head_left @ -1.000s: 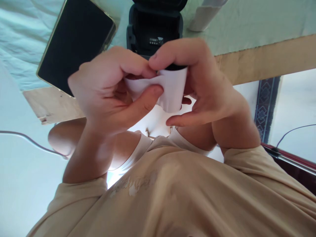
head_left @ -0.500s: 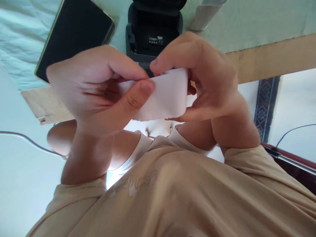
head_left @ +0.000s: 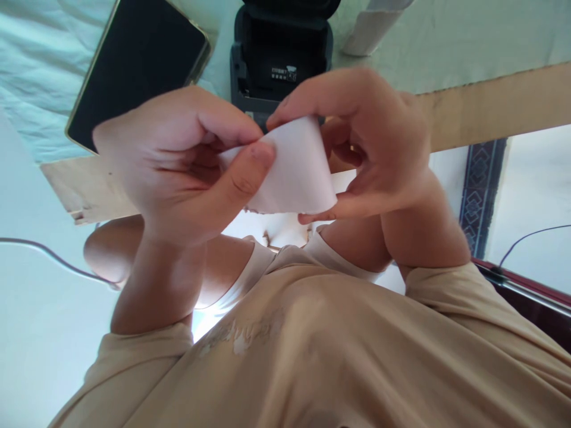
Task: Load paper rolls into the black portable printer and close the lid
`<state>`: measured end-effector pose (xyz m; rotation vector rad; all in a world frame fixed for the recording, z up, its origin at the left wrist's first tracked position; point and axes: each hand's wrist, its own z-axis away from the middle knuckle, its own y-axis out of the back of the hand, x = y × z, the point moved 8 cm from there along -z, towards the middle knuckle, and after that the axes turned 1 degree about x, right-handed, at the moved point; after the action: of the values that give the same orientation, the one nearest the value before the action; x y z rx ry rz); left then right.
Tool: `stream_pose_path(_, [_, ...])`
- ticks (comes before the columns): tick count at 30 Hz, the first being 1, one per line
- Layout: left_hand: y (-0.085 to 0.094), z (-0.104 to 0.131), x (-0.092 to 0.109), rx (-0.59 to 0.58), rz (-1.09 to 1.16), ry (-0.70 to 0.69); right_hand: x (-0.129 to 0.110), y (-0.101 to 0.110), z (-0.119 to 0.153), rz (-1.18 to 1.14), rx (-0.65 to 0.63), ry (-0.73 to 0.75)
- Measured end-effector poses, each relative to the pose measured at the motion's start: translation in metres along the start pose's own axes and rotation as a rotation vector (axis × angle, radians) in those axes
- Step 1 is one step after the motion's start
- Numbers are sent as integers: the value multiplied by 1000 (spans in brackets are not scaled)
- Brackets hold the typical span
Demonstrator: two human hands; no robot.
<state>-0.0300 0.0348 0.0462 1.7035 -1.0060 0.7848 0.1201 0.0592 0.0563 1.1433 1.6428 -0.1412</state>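
Observation:
A strip of white paper (head_left: 294,169) is bent over on itself, its right end forming a slanted fold and its lower edge looking ragged. My left hand (head_left: 182,160) pinches its left part between thumb and fingers. At the right, my right hand (head_left: 375,142) is closed on the paper, with a fingertip at its top edge and another finger under its lower right corner. Behind the hands stands a black label printer (head_left: 283,53) with its lid up and a printed label inside. Part of its front is hidden by my fingers.
A dark-screened tablet or phone (head_left: 143,65) lies on the pale green cloth (head_left: 468,41) at the left. A white paper piece (head_left: 375,30) stands right of the printer. The table's bare wooden edge (head_left: 482,101) runs behind my hands; a white cable (head_left: 57,252) hangs at left.
The right end of the paper has gone from an upright rounded bend to a slanted, tapered one. My right fingers have shifted slightly along it, while the left hand keeps its pinch.

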Motion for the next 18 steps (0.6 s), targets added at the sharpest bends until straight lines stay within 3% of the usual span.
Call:
stream_pose_path(4, [-1,1,2,-13,-20,-14,5,4,1,-34,40,-41])
stream_pose_path(18, [-4,0,4,-62,-2,-33,11,2,1,-70,-13,-30])
